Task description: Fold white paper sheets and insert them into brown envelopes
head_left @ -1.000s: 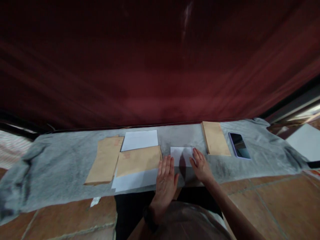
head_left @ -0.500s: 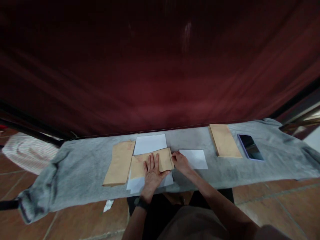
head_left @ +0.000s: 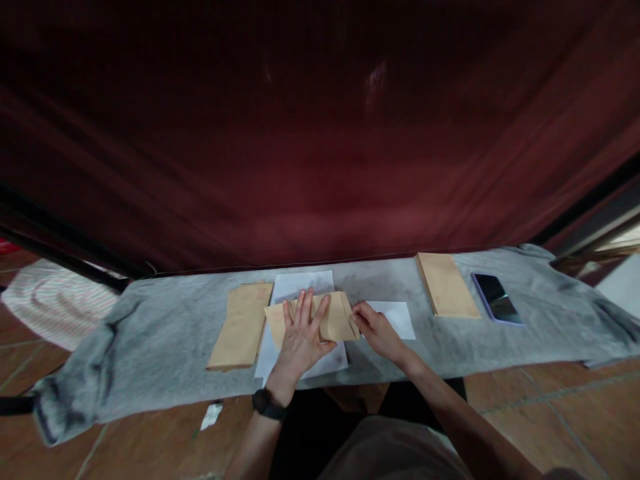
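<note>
A brown paper envelope [head_left: 336,319] lies crosswise over white paper sheets [head_left: 305,283] in front of me. My left hand [head_left: 303,333] rests on it with fingers spread, pressing it flat. At the envelope's right end, my right hand [head_left: 376,328] pinches the edge of the flap, which stands slightly raised. To the right, partly behind that hand, lies a smaller white sheet [head_left: 397,319]. A pile of brown envelopes [head_left: 240,327] sits left of the white sheets.
A neat stack of brown envelopes [head_left: 446,285] lies to the right, with a phone [head_left: 497,299] beside it. Grey cloth [head_left: 165,333] covers the narrow table. A dark red curtain [head_left: 320,167] hangs behind. A scrap of white paper [head_left: 211,416] is on the tiled floor.
My right hand has closed on the envelope's right end, and its flap has lifted. The envelope has shifted slightly right. My left hand's fingers have spread wider on it.
</note>
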Motion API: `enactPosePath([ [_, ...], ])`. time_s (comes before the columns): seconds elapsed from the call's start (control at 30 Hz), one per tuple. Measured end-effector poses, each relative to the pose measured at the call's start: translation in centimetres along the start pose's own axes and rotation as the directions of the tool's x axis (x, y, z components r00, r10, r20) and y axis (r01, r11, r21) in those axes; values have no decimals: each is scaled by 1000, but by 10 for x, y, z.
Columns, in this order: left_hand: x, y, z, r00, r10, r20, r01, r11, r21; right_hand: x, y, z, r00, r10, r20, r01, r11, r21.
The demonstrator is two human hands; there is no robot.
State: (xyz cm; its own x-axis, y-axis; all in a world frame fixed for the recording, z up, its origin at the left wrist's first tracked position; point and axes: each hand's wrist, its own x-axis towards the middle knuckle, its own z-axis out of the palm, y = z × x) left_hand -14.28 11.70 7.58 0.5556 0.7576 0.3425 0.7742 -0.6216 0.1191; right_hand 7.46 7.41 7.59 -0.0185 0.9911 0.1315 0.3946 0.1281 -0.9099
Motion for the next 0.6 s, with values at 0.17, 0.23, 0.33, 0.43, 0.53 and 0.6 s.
enactPosePath([
  [0.17,-6,4,0,999,25,-31,-26,999,-35,-1,6,4,992,114,-48,-101,973,210],
  [0.23,-9,6,-1,998,45,-39,-47,998,-46,-1,8,3,988,145,43,-151,934,324],
  [0.33,-12,9,-4,995,93,-40,-95,993,-63,-3,8,-3,951,179,253,-275,862,425],
  [0.43,-16,13,-7,990,138,-34,-141,987,-82,-6,5,-9,900,192,392,-352,850,392],
  [0.53,-18,16,-7,987,161,-11,-161,984,-81,-9,1,-13,917,147,371,-271,912,307],
  [0.6,-18,16,-4,987,160,-3,-159,983,-87,-11,-3,-15,947,117,298,-201,942,268],
])
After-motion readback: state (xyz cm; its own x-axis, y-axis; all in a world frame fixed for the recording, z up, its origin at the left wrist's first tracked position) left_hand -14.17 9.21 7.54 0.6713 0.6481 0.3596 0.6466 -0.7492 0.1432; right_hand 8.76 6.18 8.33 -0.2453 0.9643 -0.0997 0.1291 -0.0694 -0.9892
